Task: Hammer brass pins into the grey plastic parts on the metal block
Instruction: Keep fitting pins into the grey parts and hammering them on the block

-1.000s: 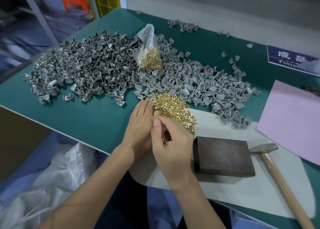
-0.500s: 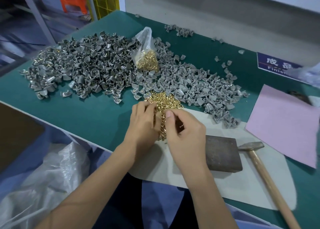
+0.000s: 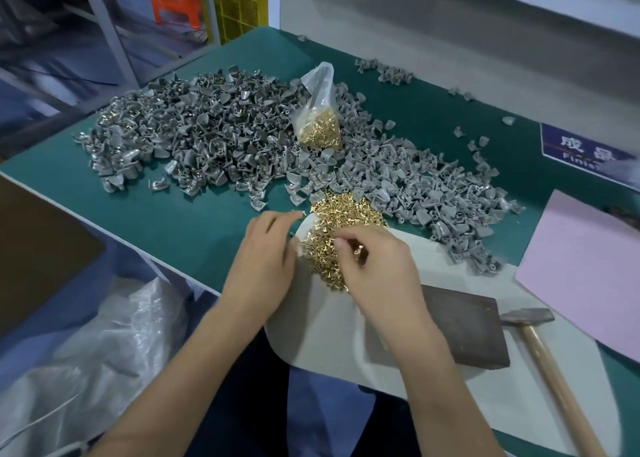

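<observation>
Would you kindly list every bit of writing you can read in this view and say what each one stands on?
"成品": white characters on the blue sign stuck to the green table at the far right.
"Finis": white Latin letters beneath them on the same sign; the rest of the word is hidden by a blurred object.
No other text shows; the hammer, metal block and pin bag bear no readable marks.

Head view: worn on the person's head, facing forward and down
Nearness: close over the green tabletop (image 3: pixel 180 235) edge
Shared views: single camera only
</observation>
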`<state>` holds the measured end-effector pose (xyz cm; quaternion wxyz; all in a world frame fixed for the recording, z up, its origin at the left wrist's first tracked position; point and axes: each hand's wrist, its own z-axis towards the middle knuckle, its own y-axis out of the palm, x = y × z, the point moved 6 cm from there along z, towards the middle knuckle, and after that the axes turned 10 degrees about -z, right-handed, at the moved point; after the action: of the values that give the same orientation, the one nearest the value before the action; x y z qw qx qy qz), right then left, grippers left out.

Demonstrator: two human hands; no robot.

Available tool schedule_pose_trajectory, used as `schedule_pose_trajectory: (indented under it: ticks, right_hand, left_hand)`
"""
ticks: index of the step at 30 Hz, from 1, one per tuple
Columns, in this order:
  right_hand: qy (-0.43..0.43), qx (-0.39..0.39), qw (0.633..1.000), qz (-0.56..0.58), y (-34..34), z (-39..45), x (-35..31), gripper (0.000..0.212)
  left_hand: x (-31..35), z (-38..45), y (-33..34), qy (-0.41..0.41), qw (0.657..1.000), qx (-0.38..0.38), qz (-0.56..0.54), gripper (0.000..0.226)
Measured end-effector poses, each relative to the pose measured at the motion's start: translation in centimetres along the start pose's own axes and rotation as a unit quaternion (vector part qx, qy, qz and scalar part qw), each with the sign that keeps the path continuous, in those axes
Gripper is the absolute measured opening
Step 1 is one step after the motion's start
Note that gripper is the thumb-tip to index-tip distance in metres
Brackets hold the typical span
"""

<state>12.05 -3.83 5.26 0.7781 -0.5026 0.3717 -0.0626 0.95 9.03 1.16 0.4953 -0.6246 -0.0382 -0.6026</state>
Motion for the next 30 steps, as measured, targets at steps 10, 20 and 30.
schedule_pose_trajectory:
  ticks: [10,20,30]
  right_hand:
    - [0.036,-0.104,0.98,-0.167,6.0,9.2,-2.4,0.018]
    - [-0.051,-0.095,0.948,-0.301,6.9,9.4,-3.3,0.013]
    - [-0.108,-0.163,0.916,-0.35,7.2,8.1,-3.2,0.023]
  left_hand:
    - [-0.8,3.0,-1.9,0.001,0.996,-0.074,0.046,0.023]
    - [-1.2,2.3,-1.0,0.021,0.996,-0.081,0.014,0.017]
    - [-0.1,-0.2,0.3,0.001,0.998,-0.057,0.004,0.025]
